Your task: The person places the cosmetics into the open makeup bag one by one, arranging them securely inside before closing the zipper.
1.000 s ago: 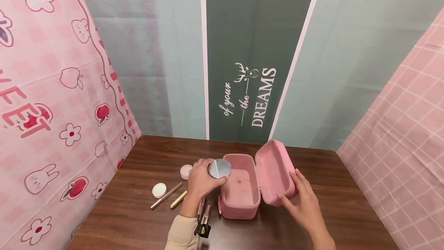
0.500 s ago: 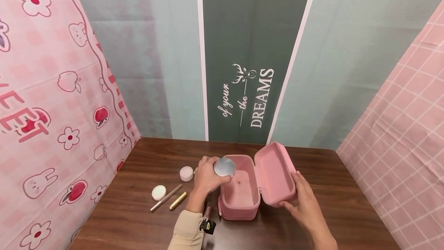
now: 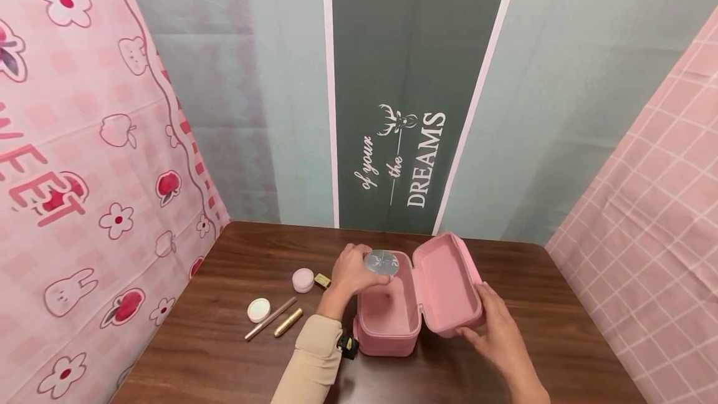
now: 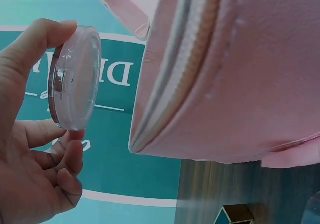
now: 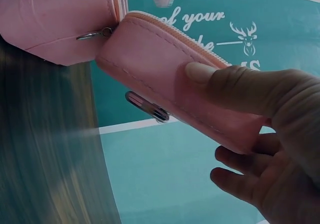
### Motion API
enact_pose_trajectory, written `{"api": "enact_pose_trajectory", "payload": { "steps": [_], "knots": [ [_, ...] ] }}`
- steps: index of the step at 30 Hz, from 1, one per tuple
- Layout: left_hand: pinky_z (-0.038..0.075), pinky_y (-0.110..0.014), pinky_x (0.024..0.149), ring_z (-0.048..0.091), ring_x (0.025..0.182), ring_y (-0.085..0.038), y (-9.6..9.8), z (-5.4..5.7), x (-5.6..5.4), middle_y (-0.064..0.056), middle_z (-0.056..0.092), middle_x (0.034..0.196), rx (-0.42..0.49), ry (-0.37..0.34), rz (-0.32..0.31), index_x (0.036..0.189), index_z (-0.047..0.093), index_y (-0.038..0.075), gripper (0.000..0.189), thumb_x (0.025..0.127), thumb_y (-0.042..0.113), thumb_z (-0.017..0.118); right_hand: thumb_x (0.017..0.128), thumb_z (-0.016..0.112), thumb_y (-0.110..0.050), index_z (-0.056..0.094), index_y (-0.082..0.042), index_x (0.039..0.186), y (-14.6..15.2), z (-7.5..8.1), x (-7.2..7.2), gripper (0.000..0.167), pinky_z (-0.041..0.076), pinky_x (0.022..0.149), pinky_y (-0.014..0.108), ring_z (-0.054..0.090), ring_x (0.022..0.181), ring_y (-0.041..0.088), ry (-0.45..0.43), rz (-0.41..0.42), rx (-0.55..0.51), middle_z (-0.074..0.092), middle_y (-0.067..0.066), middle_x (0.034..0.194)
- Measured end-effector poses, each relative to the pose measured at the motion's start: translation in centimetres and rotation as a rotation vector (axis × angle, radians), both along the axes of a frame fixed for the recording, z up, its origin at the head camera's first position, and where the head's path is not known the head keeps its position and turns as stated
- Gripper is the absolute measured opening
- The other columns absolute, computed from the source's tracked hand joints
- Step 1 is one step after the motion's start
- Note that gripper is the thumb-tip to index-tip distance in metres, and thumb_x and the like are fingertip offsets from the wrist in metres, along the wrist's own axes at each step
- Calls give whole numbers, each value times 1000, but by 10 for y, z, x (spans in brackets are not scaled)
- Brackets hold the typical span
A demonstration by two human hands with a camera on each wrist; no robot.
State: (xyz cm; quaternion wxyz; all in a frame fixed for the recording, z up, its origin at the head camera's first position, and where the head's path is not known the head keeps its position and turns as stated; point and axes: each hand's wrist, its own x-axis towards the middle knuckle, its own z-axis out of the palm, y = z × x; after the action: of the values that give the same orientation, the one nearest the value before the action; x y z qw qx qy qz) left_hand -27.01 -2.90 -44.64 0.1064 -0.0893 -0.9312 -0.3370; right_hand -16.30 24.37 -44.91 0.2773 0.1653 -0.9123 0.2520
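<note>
My left hand [image 3: 349, 272] pinches a round compact [image 3: 382, 262] between thumb and fingers, over the back left of the pink cosmetic case [image 3: 387, 343]. Its shiny top acts as a mirror; in the left wrist view the compact [image 4: 82, 81] has a clear rim and a dark, thin lid edge. The case stands unzipped, its pink floor showing. My right hand [image 3: 498, 326] grips the outer edge of the case lid [image 3: 445, 285], keeping it swung out to the right. In the right wrist view, the thumb [image 5: 225, 84] presses the lid's side.
Left of the case lie a pink round jar [image 3: 303, 280], a white round jar [image 3: 258, 310], a slim pencil [image 3: 270, 319], a gold tube [image 3: 288, 323] and a small gold-edged box [image 3: 322, 280] on the wooden table [image 3: 191, 354]. Printed curtains [image 3: 291, 111] surround the table.
My left hand has carried the compact right and slightly back, over the case. The small gold-edged box has come into sight, and my forearm now covers the brushes. The right hand stays on the lid.
</note>
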Motion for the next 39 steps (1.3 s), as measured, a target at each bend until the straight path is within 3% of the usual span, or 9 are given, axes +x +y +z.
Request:
{"api": "enact_pose_trajectory", "payload": {
  "steps": [8, 16, 21, 28, 33, 39],
  "knots": [
    [47, -34, 68, 52, 76, -21, 11, 0, -11, -8, 51, 93, 59, -39, -42, 105, 63, 0, 72, 51, 41, 85, 45, 90, 1, 42, 8, 128, 4, -2, -1, 96, 39, 80, 59, 48, 107, 47, -42, 9, -20, 45, 32, 123],
    [44, -30, 61, 49, 70, -18, 21, -3, -21, -5, 47, 85, 57, -74, -82, 91, 62, 2, 60, 50, 38, 85, 47, 90, -1, 43, 8, 127, 6, -6, -3, 93, 39, 81, 59, 48, 106, 47, -60, -2, -43, 45, 32, 122],
    [44, -29, 60, 48, 69, -17, 26, -4, -27, -3, 47, 82, -16, -125, -99, 87, 61, 3, 54, 52, 37, 85, 49, 89, -1, 43, 8, 127, 6, -6, -2, 91, 39, 80, 60, 48, 106, 49, -85, 2, -58, 45, 33, 122],
    [47, -33, 59, 50, 70, -19, 33, -1, -32, -7, 48, 85, -83, -236, -111, 96, 62, 0, 60, 54, 37, 86, 50, 89, -2, 42, 7, 128, 6, -5, -2, 92, 39, 80, 61, 48, 105, 50, -97, -4, -58, 44, 33, 122],
    [48, -35, 60, 53, 69, -20, 36, 1, -39, -9, 56, 86, -149, -302, -103, 95, 64, 2, 59, 54, 39, 86, 52, 89, -6, 41, 8, 128, 6, -4, -1, 91, 38, 81, 62, 46, 106, 50, -131, -14, -58, 44, 34, 122],
    [47, -34, 57, 54, 66, -20, 38, 3, -44, -6, 58, 80, -150, -384, -100, 94, 64, 4, 57, 54, 37, 87, 57, 88, -11, 39, 8, 130, 6, -4, 0, 90, 37, 83, 62, 46, 108, 49, -199, -37, -76, 42, 33, 124]
  ]
}}
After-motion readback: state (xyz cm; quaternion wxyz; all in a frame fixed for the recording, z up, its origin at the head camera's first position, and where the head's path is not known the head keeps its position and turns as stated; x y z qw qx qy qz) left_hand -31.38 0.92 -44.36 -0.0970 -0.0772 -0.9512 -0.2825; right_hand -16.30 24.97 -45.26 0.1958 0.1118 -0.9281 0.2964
